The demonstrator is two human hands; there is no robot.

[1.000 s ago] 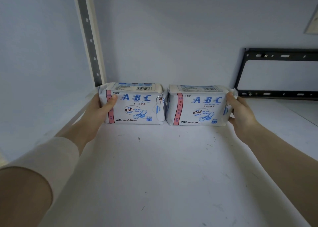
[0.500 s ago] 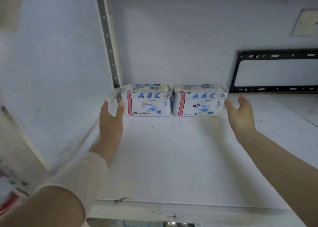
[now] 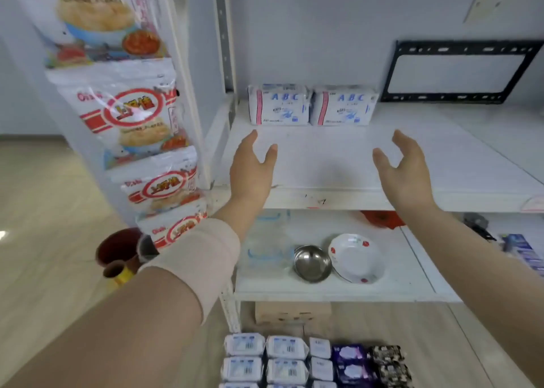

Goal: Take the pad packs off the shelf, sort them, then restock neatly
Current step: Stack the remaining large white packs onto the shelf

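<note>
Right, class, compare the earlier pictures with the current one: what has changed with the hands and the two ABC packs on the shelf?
The left hand let go of the left ABC pack, the right hand of the right ABC pack; both drew back toward the person and now hover open above the shelf front, holding nothing. The packs stayed side by side at the back.

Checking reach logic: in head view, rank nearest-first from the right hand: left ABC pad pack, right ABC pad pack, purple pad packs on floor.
1. Right ABC pad pack, back of the shelf, ahead-left of the right hand.
2. Left ABC pad pack, beside it, farther left.
3. Purple pad packs, on the floor, well below.
</note>
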